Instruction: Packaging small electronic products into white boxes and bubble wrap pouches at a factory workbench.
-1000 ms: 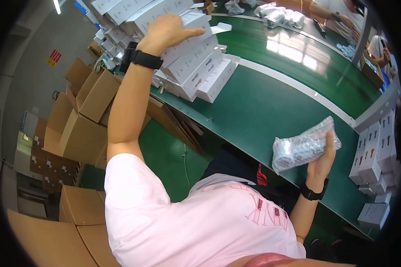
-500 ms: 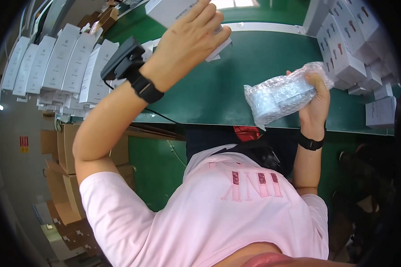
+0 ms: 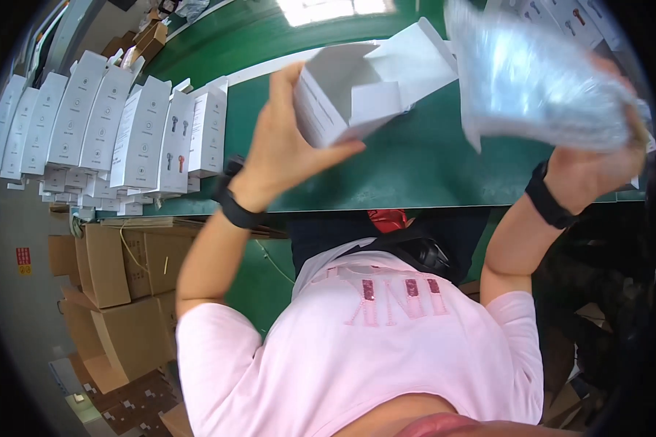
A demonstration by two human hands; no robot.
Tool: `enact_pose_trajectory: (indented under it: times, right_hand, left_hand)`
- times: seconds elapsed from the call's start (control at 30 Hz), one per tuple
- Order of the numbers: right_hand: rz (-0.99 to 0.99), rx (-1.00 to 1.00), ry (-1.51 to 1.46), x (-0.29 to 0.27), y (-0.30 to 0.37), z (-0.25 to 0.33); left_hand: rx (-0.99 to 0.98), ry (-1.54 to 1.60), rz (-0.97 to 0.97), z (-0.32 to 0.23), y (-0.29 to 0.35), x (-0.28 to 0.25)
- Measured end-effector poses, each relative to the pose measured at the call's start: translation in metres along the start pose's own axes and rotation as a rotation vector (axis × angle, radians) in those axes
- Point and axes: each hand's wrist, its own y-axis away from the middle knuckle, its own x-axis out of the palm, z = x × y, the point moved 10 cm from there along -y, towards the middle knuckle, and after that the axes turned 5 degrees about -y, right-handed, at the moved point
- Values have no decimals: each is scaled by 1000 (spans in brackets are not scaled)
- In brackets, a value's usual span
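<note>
My left hand (image 3: 277, 149) grips a white cardboard box (image 3: 322, 109) above the table, fingers on one side and thumb along its lower edge. The box is tilted with its top flaps (image 3: 419, 65) swung up, and the visible part of its inside looks bare. On the right, my right hand (image 3: 594, 171) is closed on a bubble-wrapped package (image 3: 539, 91), held raised and tipped, somewhat smeared by motion. A gap separates the package from the box flaps. What lies inside the wrap cannot be made out.
The green table (image 3: 415, 175) runs across in front of me. White printed boxes (image 3: 142, 138) stand in a row at the left, and more white boxes (image 3: 561, 18) are stacked at the far right. Brown cartons (image 3: 131, 328) sit on the floor at left.
My left hand has drawn a white box in from the far edge, and its open inside now shows. My right hand has lifted the bubble-wrapped package up and rightward.
</note>
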Motion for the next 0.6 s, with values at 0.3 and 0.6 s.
enact_pose_trajectory:
  times: [0.3,0.6]
  right_hand:
    - [176,217,-118,127,-14,-120]
    - [404,310,262,105,-41,-93]
  left_hand:
    - [-95,554,-235,22,31,46]
    - [23,461,-520,19,46,29]
